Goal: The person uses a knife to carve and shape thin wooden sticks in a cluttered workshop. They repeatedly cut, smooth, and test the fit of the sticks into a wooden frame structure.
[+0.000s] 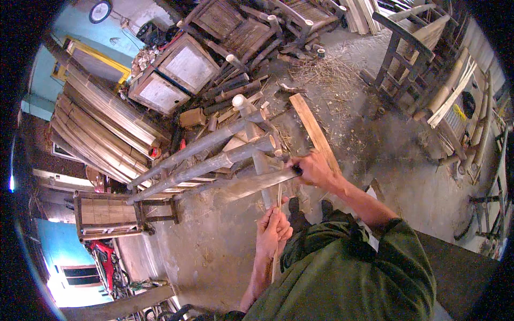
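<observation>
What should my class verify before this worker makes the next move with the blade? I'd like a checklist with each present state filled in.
1. Right hand closed firmly on the blade: grip ok; firmness cannot tell.
2. Left hand holding the thin strip: ok, pinched in the fingers.
3. Left fingers away from the blade: ok in this view, they show below it; true depth cannot tell.
4. Blade's edge touching the strip: cannot tell.
5. Hands gloved: not ok, both are bare.
6. Floor free of debris: not ok, shavings are scattered on it.
</observation>
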`<control>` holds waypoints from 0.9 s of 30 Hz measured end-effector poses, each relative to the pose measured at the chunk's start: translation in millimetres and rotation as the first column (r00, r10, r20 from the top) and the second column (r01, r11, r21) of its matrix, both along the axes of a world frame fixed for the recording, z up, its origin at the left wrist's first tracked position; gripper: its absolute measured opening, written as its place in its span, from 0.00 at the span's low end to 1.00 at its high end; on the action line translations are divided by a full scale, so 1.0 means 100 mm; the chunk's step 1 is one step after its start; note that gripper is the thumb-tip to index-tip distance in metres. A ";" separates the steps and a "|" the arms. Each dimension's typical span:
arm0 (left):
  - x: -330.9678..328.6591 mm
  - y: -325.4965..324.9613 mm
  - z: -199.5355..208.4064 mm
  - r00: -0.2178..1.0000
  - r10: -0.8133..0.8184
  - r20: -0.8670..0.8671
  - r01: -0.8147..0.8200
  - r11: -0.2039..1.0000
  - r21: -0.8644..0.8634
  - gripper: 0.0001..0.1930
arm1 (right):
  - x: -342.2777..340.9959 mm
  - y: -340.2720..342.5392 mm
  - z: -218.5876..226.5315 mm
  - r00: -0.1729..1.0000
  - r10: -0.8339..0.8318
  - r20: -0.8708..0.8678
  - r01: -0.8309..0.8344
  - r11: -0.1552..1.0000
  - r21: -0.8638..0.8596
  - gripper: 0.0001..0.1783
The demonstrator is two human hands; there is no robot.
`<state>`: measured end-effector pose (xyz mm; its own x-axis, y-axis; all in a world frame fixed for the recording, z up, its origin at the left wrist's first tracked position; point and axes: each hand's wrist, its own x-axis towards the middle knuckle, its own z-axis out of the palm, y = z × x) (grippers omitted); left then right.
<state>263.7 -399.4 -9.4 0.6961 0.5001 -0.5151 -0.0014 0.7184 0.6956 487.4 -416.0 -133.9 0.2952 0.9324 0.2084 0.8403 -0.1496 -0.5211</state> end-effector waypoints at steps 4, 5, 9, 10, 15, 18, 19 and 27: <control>-0.37 -0.04 0.18 1.000 -0.015 0.008 0.014 0.992 0.125 0.17 | 0.77 -0.27 -0.51 0.873 -0.441 -0.206 0.433 0.897 -0.088 0.15; -0.59 0.01 0.19 0.998 0.026 -0.051 -0.018 0.989 0.144 0.17 | 0.96 -0.30 -0.46 0.806 -0.504 -0.312 0.490 0.862 -0.126 0.14; -0.71 0.04 -0.29 0.990 0.065 -0.126 -0.075 0.994 -0.077 0.17 | 0.98 -0.28 0.10 0.840 -0.465 -0.279 0.484 0.875 0.001 0.12; -0.61 0.11 -0.45 0.993 0.032 -0.116 -0.053 0.981 -0.188 0.17 | 0.71 -0.19 0.29 0.856 -0.390 -0.340 0.434 0.899 0.062 0.11; -0.11 0.16 -0.84 0.979 -0.013 0.203 0.148 0.729 -0.668 0.18 | -0.20 -0.30 0.12 0.838 -0.006 -0.546 0.070 0.993 0.096 0.10; -0.09 0.12 -0.88 0.964 -0.004 0.264 0.191 0.703 -0.686 0.20 | -0.41 -0.48 -0.21 0.812 0.008 -0.584 0.014 0.999 0.033 0.11; -0.12 0.12 -0.85 0.972 -0.019 0.236 0.170 0.749 -0.640 0.20 | -0.45 -0.50 -0.34 0.807 -0.041 -0.588 0.016 0.999 -0.048 0.11; 0.64 0.29 -0.86 0.985 0.073 -0.156 0.067 0.673 0.737 0.17 | -0.52 -0.76 -1.17 0.458 -0.530 -0.713 0.310 0.848 -0.431 0.24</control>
